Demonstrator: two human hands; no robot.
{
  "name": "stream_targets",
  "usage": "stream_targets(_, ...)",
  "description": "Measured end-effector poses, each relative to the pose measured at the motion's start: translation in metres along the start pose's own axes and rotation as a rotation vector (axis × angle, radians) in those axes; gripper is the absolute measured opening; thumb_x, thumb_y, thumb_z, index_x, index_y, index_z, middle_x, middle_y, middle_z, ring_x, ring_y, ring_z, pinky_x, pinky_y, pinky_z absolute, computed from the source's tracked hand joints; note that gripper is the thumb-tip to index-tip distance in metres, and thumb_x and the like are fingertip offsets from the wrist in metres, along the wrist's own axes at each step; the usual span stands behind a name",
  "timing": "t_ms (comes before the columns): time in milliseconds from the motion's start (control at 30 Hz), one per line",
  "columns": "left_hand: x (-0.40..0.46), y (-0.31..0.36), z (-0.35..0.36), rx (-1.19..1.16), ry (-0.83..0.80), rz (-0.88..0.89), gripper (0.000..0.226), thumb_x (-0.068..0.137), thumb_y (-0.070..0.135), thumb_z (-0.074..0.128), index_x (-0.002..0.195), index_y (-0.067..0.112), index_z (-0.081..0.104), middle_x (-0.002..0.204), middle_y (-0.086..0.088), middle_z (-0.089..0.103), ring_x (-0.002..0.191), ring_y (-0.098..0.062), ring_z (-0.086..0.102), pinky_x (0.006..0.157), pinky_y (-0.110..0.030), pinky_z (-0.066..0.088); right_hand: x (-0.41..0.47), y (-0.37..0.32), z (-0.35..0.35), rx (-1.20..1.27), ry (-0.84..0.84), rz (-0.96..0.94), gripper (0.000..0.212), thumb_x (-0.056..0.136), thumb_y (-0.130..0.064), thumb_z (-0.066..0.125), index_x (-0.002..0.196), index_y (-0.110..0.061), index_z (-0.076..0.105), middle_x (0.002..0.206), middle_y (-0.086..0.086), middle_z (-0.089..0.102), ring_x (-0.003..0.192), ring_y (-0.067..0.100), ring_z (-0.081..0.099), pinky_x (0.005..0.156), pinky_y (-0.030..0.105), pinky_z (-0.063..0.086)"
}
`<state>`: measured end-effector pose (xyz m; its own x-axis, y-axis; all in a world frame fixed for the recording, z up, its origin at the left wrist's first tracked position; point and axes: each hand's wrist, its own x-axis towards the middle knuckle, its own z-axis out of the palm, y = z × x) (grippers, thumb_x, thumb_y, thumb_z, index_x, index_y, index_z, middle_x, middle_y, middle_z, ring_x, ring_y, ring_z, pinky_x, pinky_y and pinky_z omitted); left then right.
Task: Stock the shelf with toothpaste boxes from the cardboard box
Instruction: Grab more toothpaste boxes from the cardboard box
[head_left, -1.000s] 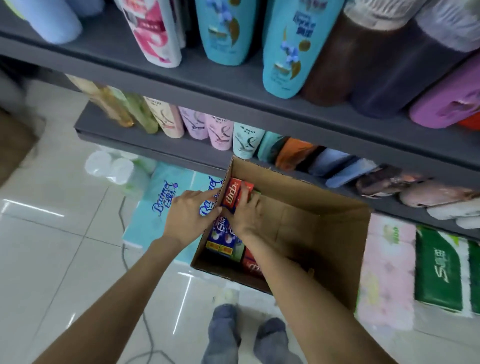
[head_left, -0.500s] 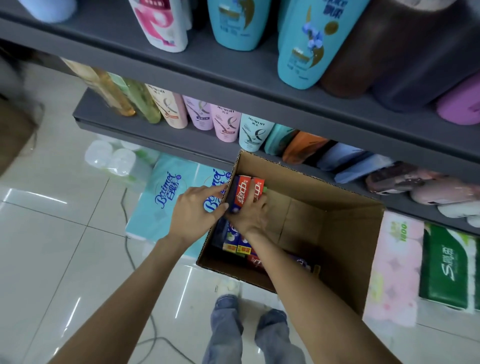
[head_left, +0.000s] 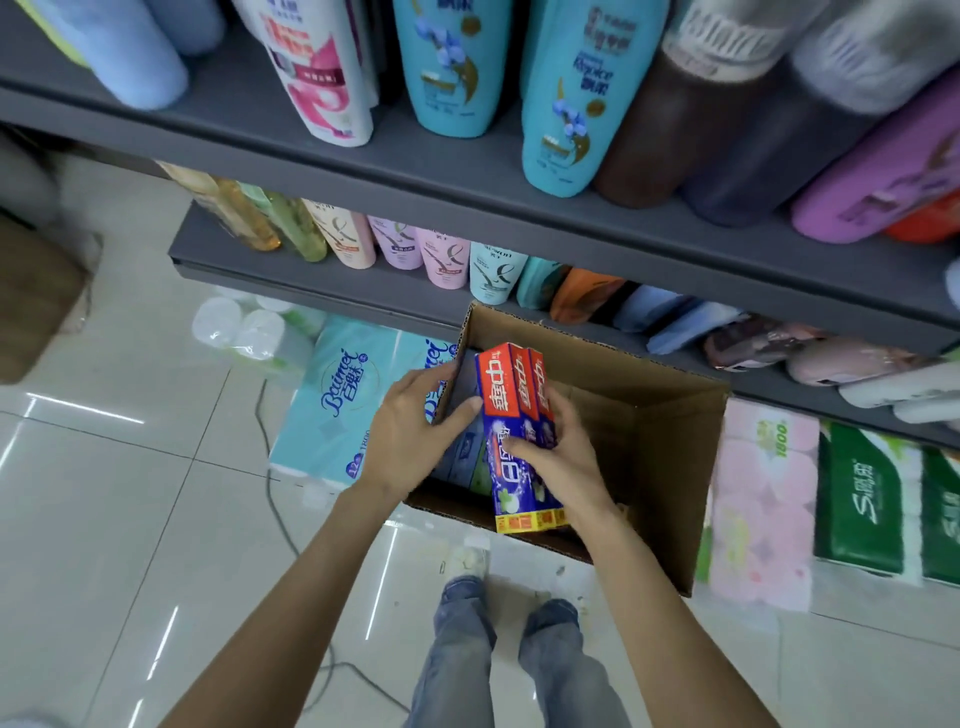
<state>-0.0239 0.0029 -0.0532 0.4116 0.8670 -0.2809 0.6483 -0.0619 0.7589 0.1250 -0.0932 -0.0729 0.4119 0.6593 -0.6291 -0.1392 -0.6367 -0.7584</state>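
Grey steel shelf (head_left: 467, 171) boards cross the upper half of the frame, the top one packed with shampoo bottles (head_left: 563, 93), the lower one lined with smaller bottles and lying further up and to the left of the hands. Below them, at centre right, the cardboard box (head_left: 670, 447) stands open on the tiled floor (head_left: 130, 493), its mouth tipped toward the camera. Packs of tissue rolls (head_left: 343, 395) lie on the floor to its left and right.

Over the box's left side a bundle of toothpaste boxes (head_left: 514, 415) is held, red tops pointing up the frame toward the shelf and yellow-striped ends down toward the person. Its long axis runs nearly straight up and down the picture, leaning slightly left at the top. More cartons lie deeper inside, under the left hand.

Right hand (head_left: 558, 462) has its grip clenched on the bundle's lower half, thumb across the blue face. Left hand (head_left: 410, 436) lies flat-fingered against the bundle's left side, steadying, not curled. Both forearms reach in from the lower edge, converging. Lifting away probably falls to the right hand, travelling up the frame along the bundle's own axis.
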Motion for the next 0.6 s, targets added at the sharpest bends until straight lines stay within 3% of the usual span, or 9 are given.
stream_targets(67,-0.017,0.026,-0.001,-0.241,-0.144,-0.101,0.059,0.079,0.043,0.070,0.130,0.021,0.052,0.126,0.003,0.058,0.105,-0.006,0.057,0.085,-0.012,0.042,-0.030,-0.017,-0.020,0.048,-0.014,-0.054,0.075,0.073,-0.018,0.079,0.128,-0.044,0.036,0.129,-0.010,0.053,0.112,0.011,0.058,0.094,0.042,0.050)
stream_targets(133,-0.033,0.060,-0.004,-0.484,-0.297,-0.211,0.065,0.078,0.043,0.070,0.134,0.023,0.044,0.125,0.004,0.058,0.099,-0.001,0.061,0.080,-0.018,0.051,-0.060,-0.040,-0.038,0.087,-0.030,-0.130,0.074,0.072,-0.016,0.079,0.126,-0.046,0.038,0.126,-0.015,0.053,0.110,0.008,0.059,0.091,0.037,0.053)
stream_targets(200,-0.048,0.092,-0.010,-0.620,-0.385,-0.229,0.050,0.085,0.031,0.065,0.131,0.025,0.044,0.116,0.007,0.060,0.087,0.003,0.065,0.066,-0.016,0.053,-0.087,-0.063,-0.051,0.086,-0.042,-0.213,0.074,0.072,-0.013,0.079,0.126,-0.046,0.040,0.123,-0.019,0.055,0.107,0.002,0.060,0.089,0.031,0.054)
stream_targets(333,-0.067,0.147,-0.026,-0.655,-0.389,-0.108,0.028,0.088,0.023,0.061,0.114,0.028,0.051,0.100,0.013,0.065,0.078,0.005,0.066,0.061,-0.015,0.053,-0.133,-0.108,-0.072,-0.003,-0.052,-0.355,0.080,0.071,-0.018,0.081,0.136,-0.039,0.038,0.128,-0.014,0.057,0.114,0.006,0.058,0.094,0.034,0.050)
stream_targets(433,-0.075,0.182,-0.046,-0.660,-0.380,-0.027,0.032,0.089,0.021,0.059,0.121,0.021,0.050,0.100,0.014,0.065,0.077,0.008,0.065,0.058,-0.013,0.051,-0.161,-0.134,-0.093,0.009,-0.044,-0.423,0.073,0.080,-0.012,0.072,0.141,-0.029,0.035,0.131,-0.008,0.056,0.117,0.006,0.057,0.097,0.030,0.048)
stream_targets(533,-0.078,0.211,-0.066,-0.636,-0.391,0.035,0.020,0.091,0.024,0.057,0.110,0.025,0.054,0.097,0.013,0.066,0.076,0.003,0.067,0.057,-0.013,0.051,-0.180,-0.154,-0.114,0.087,-0.014,-0.453,0.058,0.085,-0.001,0.061,0.134,-0.027,0.043,0.121,-0.005,0.061,0.104,0.002,0.062,0.081,0.021,0.053)
stream_targets(600,-0.079,0.225,-0.077,-0.644,-0.357,0.046,0.010,0.090,0.028,0.056,0.100,0.029,0.055,0.094,0.010,0.068,0.078,-0.004,0.066,0.060,-0.016,0.050,-0.186,-0.161,-0.125,0.120,0.046,-0.450,0.056,0.082,-0.005,0.066,0.125,-0.035,0.047,0.120,0.007,0.062,0.105,0.013,0.062,0.078,0.024,0.052)
